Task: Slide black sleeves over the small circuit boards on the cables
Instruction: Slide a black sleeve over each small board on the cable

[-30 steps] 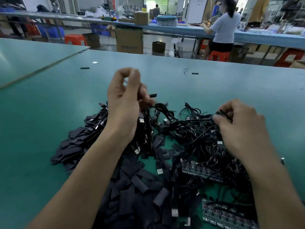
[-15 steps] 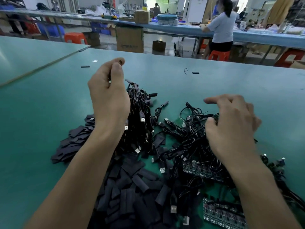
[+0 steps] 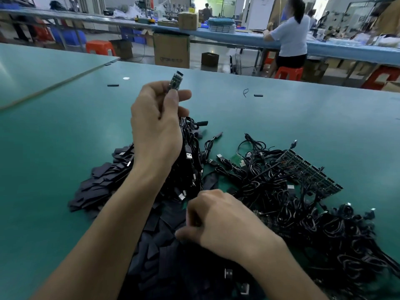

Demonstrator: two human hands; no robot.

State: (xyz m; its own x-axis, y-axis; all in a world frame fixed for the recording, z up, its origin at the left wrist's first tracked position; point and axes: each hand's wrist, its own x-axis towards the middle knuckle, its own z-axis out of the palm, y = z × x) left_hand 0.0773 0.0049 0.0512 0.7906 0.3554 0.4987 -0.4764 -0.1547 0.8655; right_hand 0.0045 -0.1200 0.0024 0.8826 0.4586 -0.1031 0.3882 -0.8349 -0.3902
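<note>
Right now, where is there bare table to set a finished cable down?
Bare green table lies left of the sleeve pile and beyond the left hand, toward the far edge. Crowded: the cables and board panel fill the right side.

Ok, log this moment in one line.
left hand: holds bare board up | right hand: at sleeve pile, grip unclear | sleeve: not yet on

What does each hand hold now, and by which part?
The left hand pinches a small circuit board by its lower end. The right hand lies curled on the pile of black sleeves; whether it holds one cannot be told.
</note>
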